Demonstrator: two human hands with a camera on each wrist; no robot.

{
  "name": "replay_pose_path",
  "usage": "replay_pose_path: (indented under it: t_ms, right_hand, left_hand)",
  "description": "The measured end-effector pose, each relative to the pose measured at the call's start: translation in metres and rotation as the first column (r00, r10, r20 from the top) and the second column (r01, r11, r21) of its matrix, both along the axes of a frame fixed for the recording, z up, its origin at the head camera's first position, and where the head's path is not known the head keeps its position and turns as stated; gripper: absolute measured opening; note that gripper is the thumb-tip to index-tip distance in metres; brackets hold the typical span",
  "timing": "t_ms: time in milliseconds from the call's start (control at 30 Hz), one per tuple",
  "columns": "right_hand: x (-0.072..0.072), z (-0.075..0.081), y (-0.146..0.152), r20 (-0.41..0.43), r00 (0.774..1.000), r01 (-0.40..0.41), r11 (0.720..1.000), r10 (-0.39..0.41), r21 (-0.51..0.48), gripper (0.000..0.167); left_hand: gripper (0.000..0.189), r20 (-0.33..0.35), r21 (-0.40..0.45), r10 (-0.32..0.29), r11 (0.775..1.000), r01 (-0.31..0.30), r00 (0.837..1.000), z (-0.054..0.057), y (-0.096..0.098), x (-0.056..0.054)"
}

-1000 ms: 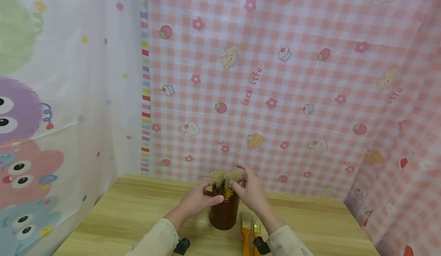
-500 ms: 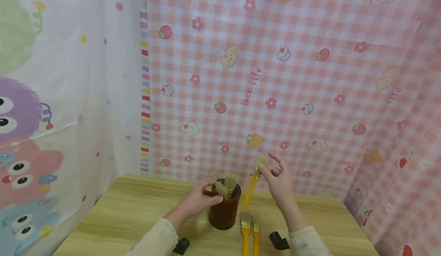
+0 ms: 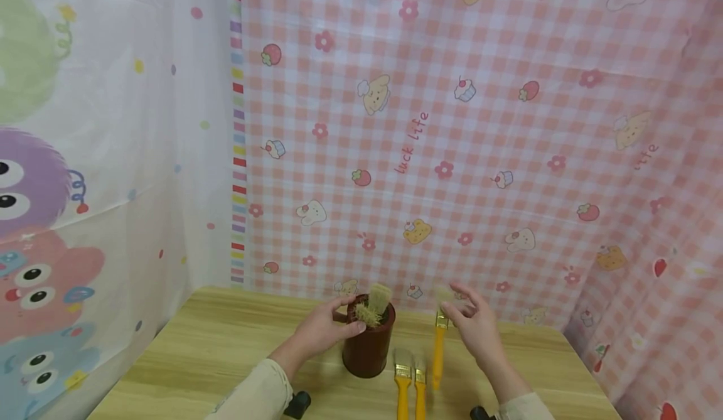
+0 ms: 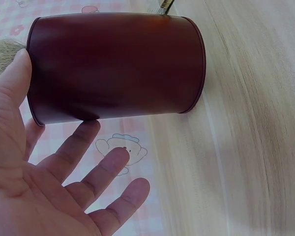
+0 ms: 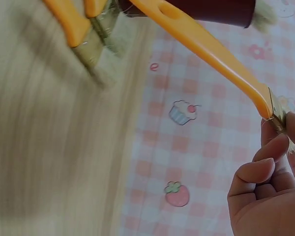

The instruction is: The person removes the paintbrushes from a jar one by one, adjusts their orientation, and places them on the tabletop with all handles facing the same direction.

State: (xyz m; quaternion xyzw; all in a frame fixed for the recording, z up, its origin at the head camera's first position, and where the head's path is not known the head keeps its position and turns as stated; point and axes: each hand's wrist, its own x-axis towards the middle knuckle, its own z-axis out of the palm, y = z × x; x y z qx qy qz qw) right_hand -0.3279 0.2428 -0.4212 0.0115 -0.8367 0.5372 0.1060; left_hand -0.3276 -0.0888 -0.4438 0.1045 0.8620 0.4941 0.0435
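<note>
A dark red cylindrical brush holder (image 3: 366, 352) stands upright on the table. My left hand (image 3: 324, 329) grips its rim from the left, and in the left wrist view the thumb (image 4: 18, 73) lies at that rim while the lower fingers spread alongside. Bristle heads of paintbrushes (image 3: 380, 298) stick out of the top; their handles are hidden inside. To the right, my right hand (image 3: 477, 327) pinches another paintbrush (image 3: 438, 352) at its metal ferrule, bristles up and orange handle hanging down. Two orange-handled paintbrushes (image 3: 403, 390) lie side by side between the holder and the held brush.
The wooden table (image 3: 226, 351) ends at the back against a pink checked cloth (image 3: 418, 93). A white cloth with cartoon figures (image 3: 141, 175) hangs on the left. Black wrist-camera parts (image 3: 298, 404) sit near both sleeves.
My right hand has drawn a paintbrush up out of the holder, then moved it right and lowered it beside the two lying brushes. My left hand has kept its place on the rim.
</note>
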Motion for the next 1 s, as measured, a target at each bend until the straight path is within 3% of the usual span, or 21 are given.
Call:
replay_pose_path:
  t_ms: [233, 433, 700, 900, 1000]
  right_hand:
    - [0.001, -0.018, 0.012, 0.071, 0.997, -0.011, 1.000, 0.010, 0.017, 0.054]
    - [0.001, -0.040, 0.016, 0.131, 0.991, -0.034, 0.992, 0.017, 0.125, 0.050]
    - [0.000, -0.065, 0.019, 0.244, 0.969, -0.083, 0.972, 0.028, 0.218, 0.048]
    - [0.000, -0.079, 0.019, 0.362, 0.930, -0.122, 0.983, 0.065, 0.136, 0.047]
    - [0.001, -0.082, 0.018, 0.342, 0.937, -0.153, 0.960, 0.066, 0.234, 0.043]
  left_hand:
    - [0.077, 0.003, -0.019, 0.012, 1.000, -0.012, 1.000, -0.002, -0.001, -0.001]
    - [0.078, 0.002, -0.025, 0.014, 1.000, -0.014, 1.000, -0.004, -0.002, -0.002]
    - [0.079, -0.005, -0.028, 0.000, 1.000, -0.001, 1.000, -0.004, -0.003, -0.003]
    - [0.080, -0.003, -0.031, -0.004, 1.000, 0.004, 1.000, -0.004, -0.003, -0.002]
    - [0.079, -0.002, -0.024, -0.003, 1.000, 0.003, 1.000, -0.004, -0.002, -0.002]
